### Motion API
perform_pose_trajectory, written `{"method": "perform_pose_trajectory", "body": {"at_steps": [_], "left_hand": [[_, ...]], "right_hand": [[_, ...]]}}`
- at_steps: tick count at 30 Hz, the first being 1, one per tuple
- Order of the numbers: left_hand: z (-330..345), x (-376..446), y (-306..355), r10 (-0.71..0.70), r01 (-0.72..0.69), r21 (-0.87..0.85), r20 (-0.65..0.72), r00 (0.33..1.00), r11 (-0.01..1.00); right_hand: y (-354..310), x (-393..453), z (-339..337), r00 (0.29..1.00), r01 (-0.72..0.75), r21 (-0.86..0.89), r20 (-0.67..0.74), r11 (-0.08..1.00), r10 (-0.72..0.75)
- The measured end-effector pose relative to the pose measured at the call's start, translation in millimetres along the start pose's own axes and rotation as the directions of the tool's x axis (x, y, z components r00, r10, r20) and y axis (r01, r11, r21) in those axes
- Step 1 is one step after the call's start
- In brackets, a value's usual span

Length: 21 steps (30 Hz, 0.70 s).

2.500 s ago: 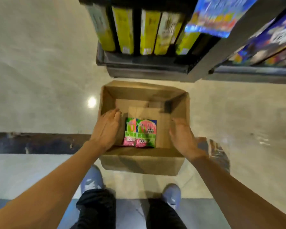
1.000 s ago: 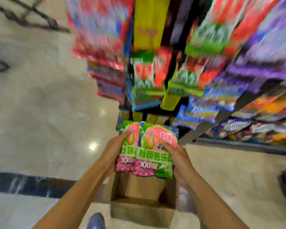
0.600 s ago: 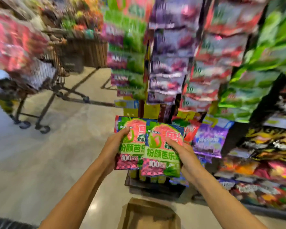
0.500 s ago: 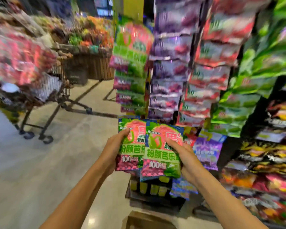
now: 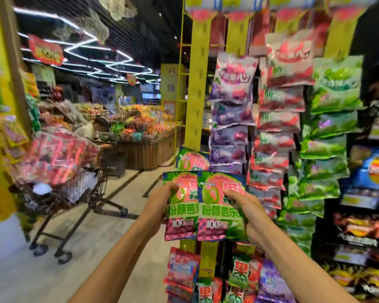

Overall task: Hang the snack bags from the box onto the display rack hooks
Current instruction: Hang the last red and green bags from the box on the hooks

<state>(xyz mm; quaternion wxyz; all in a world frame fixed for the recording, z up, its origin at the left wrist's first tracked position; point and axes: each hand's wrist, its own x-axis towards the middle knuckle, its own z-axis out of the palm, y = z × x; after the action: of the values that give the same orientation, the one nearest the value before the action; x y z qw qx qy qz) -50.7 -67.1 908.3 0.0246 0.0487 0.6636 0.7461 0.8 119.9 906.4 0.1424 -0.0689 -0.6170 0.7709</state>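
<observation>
Your left hand [image 5: 162, 201] grips the left guava snack bag [image 5: 181, 206]; your right hand [image 5: 246, 207] grips the right guava snack bag [image 5: 219, 209], overlapping it. Both are held up just before the display rack [image 5: 197, 95], beyond your hands.

My left hand [image 5: 160, 206] and right hand [image 5: 247, 212] now hold the two snack bags [image 5: 217, 206] lifted out of the box, up at the display rack [image 5: 197, 95]; beyond my fingers [image 5: 173, 188] another such bag [image 5: 189, 160] hangs.
</observation>
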Motion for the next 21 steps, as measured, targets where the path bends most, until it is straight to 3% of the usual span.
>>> {"method": "perform_pose_trajectory", "body": {"at_steps": [7, 16, 21], "left_hand": [[-16.3, 27.8, 51.7, 0.118, -0.119, 0.070, 0.026, 0.993, 0.990], [-52.1, 99.5, 102.7, 0.302, -0.292, 0.124, -0.069, 0.951, 0.948], [-56.6, 135.1, 115.5, 0.320, -0.311, 0.133, -0.059, 0.945, 0.941]], "right_hand": [[-30.1, 29.8, 34.4, 1.000, 0.012, -0.056, 0.021, 0.998, -0.011], [-51.6, 96.7, 76.8, 0.966, 0.141, -0.146, -0.198, 0.979, -0.168], [-56.7, 134.1, 107.8, 0.936, 0.134, -0.225, -0.292, 0.965, -0.198]]}}
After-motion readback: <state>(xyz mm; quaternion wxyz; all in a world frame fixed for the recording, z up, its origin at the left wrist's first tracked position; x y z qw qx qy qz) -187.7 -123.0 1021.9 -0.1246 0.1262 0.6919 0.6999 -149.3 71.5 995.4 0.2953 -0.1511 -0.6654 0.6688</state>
